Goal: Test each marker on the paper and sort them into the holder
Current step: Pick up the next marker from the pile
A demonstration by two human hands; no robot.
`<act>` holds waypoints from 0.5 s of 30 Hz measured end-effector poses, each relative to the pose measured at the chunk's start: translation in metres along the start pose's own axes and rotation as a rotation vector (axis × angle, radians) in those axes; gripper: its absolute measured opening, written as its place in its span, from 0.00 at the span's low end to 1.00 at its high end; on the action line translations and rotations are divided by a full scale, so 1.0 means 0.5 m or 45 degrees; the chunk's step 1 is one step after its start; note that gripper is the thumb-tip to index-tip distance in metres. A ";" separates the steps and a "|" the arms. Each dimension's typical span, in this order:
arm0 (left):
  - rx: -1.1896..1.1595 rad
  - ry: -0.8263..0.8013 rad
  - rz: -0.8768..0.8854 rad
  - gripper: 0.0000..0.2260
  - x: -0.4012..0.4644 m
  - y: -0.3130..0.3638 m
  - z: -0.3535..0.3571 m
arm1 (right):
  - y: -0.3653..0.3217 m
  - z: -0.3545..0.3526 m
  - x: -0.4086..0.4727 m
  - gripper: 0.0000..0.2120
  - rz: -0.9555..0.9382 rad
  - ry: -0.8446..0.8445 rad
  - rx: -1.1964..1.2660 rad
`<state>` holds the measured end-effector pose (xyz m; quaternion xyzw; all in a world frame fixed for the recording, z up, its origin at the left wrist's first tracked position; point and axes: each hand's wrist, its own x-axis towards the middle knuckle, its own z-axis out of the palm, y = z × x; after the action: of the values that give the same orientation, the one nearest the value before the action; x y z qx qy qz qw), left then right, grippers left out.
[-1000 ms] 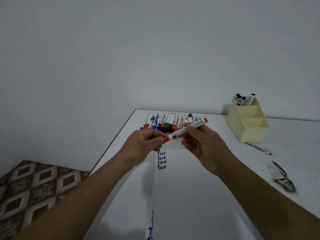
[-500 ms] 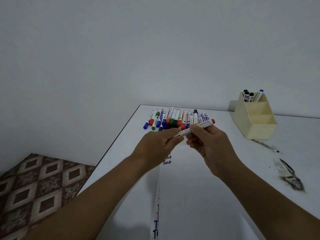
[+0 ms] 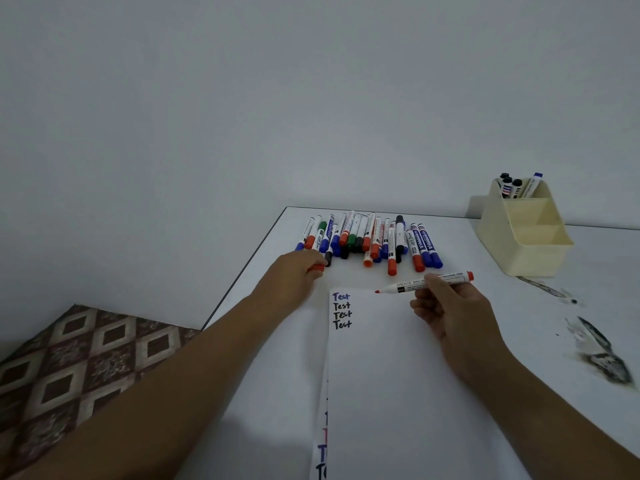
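My right hand [image 3: 446,306] pinches an uncapped red marker [image 3: 408,286], its red tip pointing left just above the top edge of the white paper [image 3: 398,375]. My left hand [image 3: 294,275] holds the marker's red cap [image 3: 316,268] at the left of the paper, near the pile. A row of several capped markers [image 3: 370,237] in red, blue, green and black lies at the table's far edge. The cream holder [image 3: 526,244] stands at the far right with several markers [image 3: 516,187] upright in its back compartment. Four lines reading "Test" [image 3: 342,310] are on the paper.
The white table [image 3: 502,323] has a left edge running diagonally beside my left forearm, with patterned floor [image 3: 69,375] below. Dark smudges or scraps [image 3: 602,355] mark the table on the right. A second written sheet [image 3: 321,452] peeks out beneath the paper.
The cap has come off the red marker: my left hand moved left with the cap, and my right hand lowered the uncapped marker toward the paper's top edge.
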<state>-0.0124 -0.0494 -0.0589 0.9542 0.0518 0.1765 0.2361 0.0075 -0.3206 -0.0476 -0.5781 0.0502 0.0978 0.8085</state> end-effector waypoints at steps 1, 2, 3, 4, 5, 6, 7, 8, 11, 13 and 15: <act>0.033 0.032 0.039 0.09 0.008 -0.004 0.003 | 0.000 0.001 0.001 0.07 0.005 -0.005 -0.011; 0.082 0.069 0.067 0.09 0.016 -0.006 0.008 | 0.000 0.002 0.001 0.07 0.010 -0.011 -0.018; 0.139 0.101 0.070 0.09 0.021 -0.008 0.012 | 0.000 0.002 0.002 0.07 0.012 -0.016 -0.023; 0.197 0.120 0.051 0.09 0.026 -0.009 0.017 | 0.001 0.002 0.002 0.07 0.014 -0.017 -0.026; 0.244 0.120 0.018 0.09 0.030 -0.010 0.021 | 0.001 0.002 0.003 0.06 0.017 -0.016 -0.029; 0.267 0.114 -0.013 0.09 0.033 -0.011 0.025 | 0.002 0.001 0.003 0.06 0.019 -0.015 -0.033; 0.264 0.108 -0.036 0.10 0.034 -0.014 0.027 | 0.003 0.001 0.004 0.06 0.020 -0.015 -0.035; 0.243 0.108 -0.051 0.11 0.035 -0.017 0.030 | 0.004 0.000 0.004 0.07 0.018 -0.019 -0.036; 0.137 0.106 -0.051 0.13 0.036 -0.026 0.035 | 0.006 -0.001 0.004 0.07 0.006 -0.030 -0.048; 0.099 0.104 -0.033 0.14 0.034 -0.029 0.037 | 0.006 -0.002 0.004 0.07 0.003 -0.034 -0.050; 0.138 0.128 0.016 0.14 0.026 -0.031 0.032 | 0.004 -0.001 0.005 0.07 0.013 -0.029 -0.046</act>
<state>0.0052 -0.0405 -0.0755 0.9558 0.0671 0.2224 0.1801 0.0094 -0.3201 -0.0501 -0.5913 0.0421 0.1093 0.7979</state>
